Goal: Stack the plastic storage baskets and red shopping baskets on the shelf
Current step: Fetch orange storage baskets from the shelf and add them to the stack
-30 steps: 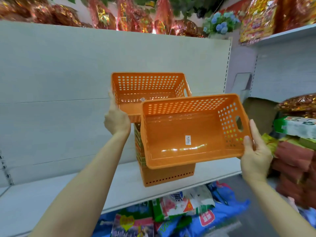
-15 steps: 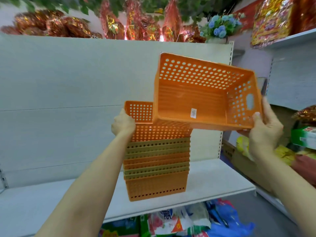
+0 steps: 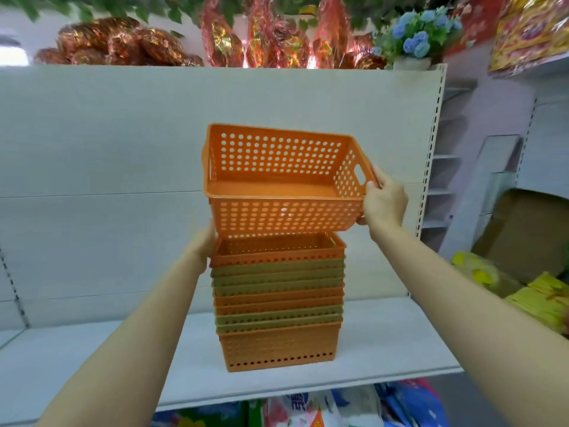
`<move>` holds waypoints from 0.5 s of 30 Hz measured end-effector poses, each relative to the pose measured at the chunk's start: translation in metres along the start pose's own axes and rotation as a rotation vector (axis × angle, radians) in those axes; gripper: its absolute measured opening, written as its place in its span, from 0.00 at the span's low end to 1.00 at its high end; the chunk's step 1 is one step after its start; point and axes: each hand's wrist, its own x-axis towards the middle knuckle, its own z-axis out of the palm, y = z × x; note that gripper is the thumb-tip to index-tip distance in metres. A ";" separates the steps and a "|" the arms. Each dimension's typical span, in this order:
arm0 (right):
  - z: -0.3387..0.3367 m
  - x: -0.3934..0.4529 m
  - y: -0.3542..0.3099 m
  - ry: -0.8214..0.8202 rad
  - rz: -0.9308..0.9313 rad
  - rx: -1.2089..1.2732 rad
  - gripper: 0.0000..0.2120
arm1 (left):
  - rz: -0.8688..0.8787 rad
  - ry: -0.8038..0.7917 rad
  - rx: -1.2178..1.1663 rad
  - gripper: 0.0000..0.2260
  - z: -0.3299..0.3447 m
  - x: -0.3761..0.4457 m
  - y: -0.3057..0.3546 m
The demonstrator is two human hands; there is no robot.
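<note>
I note the white shelf (image 3: 385, 343) running across the lower frame, with a white back panel (image 3: 107, 149) behind it. At 9 o'clock from the frame centre, my left hand (image 3: 204, 246) presses against the left end of the basket stack, just under the raised basket's lower left corner; that corner and some blur hide the fingers, so I cannot tell whether this hand is gripping or only resting flat.

At centre, the stack of nested baskets (image 3: 278, 306) stands upright on the shelf, orange and olive-green rims alternating in bands, an orange one at the bottom and an orange one on top. Directly at 12 o'clock above it, I hold an orange perforated basket (image 3: 283, 186), tilted with its open mouth toward the camera and its right end higher than the stack's top rim. Its underside sits just above the top basket; I cannot tell whether the two touch at the left.

At 3 o'clock from that basket, my right hand (image 3: 383, 201) is closed around its right end, thumb on the rim beside the handle cut-out.

Along the top, foil-wrapped goods (image 3: 123, 44) sit at 11 o'clock and blue artificial flowers (image 3: 415, 35) at 1 o'clock. Yellow packets (image 3: 545, 297) lie far right.
</note>
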 end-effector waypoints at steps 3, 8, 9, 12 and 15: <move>0.024 0.003 0.004 -0.076 0.073 -0.114 0.26 | 0.124 -0.035 -0.336 0.30 -0.016 0.004 0.010; 0.036 -0.001 0.018 -0.192 0.184 -0.276 0.25 | 0.224 -0.163 -0.115 0.24 -0.017 0.016 -0.002; 0.036 -0.001 0.022 -0.222 0.192 -0.301 0.22 | 0.215 -0.167 -0.078 0.25 -0.017 0.018 -0.008; 0.041 0.000 0.035 -0.243 0.200 -0.386 0.18 | 0.080 -0.141 0.006 0.33 -0.018 0.034 -0.031; 0.043 0.001 0.052 -0.218 0.170 -0.492 0.18 | -0.020 -0.098 -0.035 0.30 -0.017 0.036 -0.041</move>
